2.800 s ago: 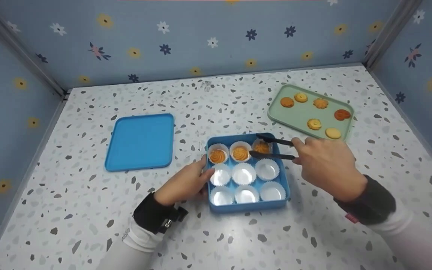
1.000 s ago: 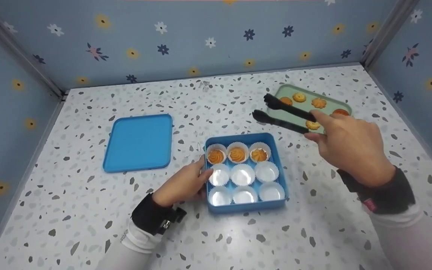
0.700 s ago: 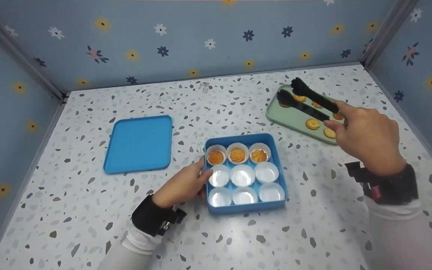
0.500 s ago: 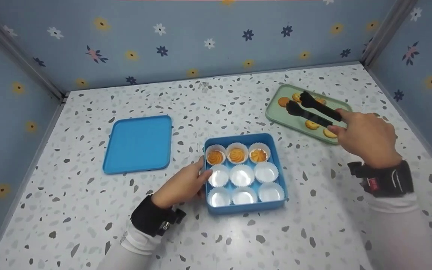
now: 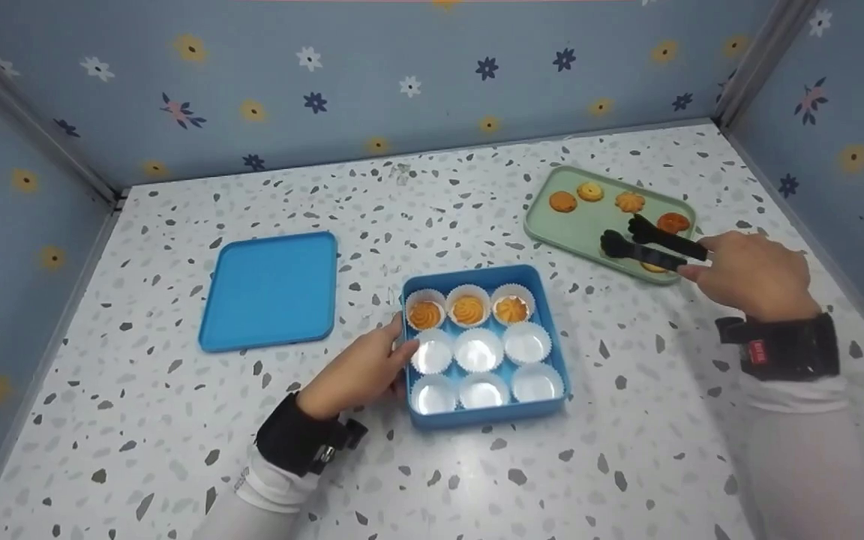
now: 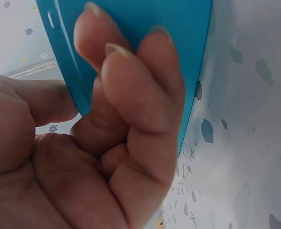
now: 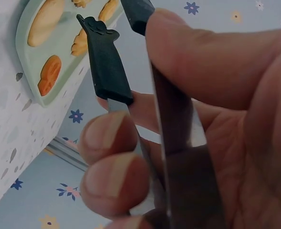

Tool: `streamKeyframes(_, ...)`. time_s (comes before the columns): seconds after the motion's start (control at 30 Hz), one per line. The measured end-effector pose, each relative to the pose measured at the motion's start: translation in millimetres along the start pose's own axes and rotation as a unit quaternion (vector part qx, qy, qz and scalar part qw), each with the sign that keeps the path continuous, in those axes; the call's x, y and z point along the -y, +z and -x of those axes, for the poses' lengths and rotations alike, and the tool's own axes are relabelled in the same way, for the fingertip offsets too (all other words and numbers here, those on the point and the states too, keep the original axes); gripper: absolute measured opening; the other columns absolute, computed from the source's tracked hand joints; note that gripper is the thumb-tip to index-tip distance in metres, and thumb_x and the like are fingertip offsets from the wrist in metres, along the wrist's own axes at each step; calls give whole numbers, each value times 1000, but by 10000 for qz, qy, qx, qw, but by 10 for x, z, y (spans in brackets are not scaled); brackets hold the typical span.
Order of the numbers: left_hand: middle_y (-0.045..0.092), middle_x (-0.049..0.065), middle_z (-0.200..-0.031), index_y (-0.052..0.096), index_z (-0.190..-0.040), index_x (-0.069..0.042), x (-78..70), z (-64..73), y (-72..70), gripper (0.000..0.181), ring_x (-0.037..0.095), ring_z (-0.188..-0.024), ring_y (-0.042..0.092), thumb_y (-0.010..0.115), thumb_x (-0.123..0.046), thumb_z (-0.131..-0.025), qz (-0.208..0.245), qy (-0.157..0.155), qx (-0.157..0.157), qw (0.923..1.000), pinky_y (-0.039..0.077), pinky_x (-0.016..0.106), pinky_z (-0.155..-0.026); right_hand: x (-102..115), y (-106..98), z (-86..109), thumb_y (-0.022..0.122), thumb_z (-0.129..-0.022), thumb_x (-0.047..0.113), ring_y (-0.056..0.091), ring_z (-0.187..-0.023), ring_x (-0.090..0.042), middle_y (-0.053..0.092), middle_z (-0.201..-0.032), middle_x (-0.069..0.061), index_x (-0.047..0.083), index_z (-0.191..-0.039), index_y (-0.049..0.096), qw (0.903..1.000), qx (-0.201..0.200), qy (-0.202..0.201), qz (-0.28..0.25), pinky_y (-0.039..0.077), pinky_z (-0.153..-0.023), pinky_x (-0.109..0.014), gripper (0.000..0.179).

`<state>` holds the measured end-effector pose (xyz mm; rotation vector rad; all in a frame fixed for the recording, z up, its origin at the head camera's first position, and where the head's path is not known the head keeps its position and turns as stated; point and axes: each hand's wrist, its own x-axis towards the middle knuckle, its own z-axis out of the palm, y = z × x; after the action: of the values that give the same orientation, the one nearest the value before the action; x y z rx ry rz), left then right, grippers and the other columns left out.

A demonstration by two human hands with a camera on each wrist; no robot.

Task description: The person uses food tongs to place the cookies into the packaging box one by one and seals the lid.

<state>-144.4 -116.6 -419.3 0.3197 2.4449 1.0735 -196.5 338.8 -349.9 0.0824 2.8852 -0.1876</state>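
My right hand (image 5: pixel 756 276) holds black-tipped tongs (image 5: pixel 661 241) over the front right of the green tray (image 5: pixel 571 229). The tongs' two tips stand apart above the tray, hiding part of it, and no cookie shows between them. In the right wrist view, thumb and fingers wrap the metal arms of the tongs (image 7: pixel 178 124). My left hand (image 5: pixel 357 371) grips the left wall of the blue box (image 5: pixel 488 415), thumb at the rim and curled fingers against the outside (image 6: pixel 130 95). Paper cups line the box; the back row holds swirled cookies (image 5: pixel 468 309), while the other cups (image 5: pixel 478 350) are empty.
A flat blue lid (image 5: pixel 271 292) lies left of the box. Several cookies sit on the tray, among them a round brown one (image 5: pixel 563 201), a flower-shaped one (image 5: pixel 630 202) and a reddish one (image 5: pixel 673 223). Flowered walls (image 5: pixel 357 45) border the speckled table (image 5: pixel 372 480).
My right hand has carried the tongs from the box's back right cup over to the tray, then lower toward its front right. A cookie stays in that cup. My left hand keeps its hold.
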Motion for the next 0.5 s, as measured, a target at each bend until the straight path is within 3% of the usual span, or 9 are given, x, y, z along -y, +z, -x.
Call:
streamKeyframes(0.3,62,8,-65,12,-156,5,-3,-5,3,68,26,-59,62,47,-27,-107,10,77,-38,10000,47,33,-53,35,21,-23,59,-94,54,58,-88,-42,58,-120,-34,-3,-141,50,10000,-42,-29,22,44,-58,-52,75)
streamKeyframes(0.5,61,5,-65,11,-156,3,-4,3,5,68,25,-59,62,46,-29,-107,-41,15,-30,10000,47,33,-53,21,37,-54,58,-95,52,57,-99,-50,52,-130,-36,-1,-142,50,10000,-39,57,17,45,-66,-60,71)
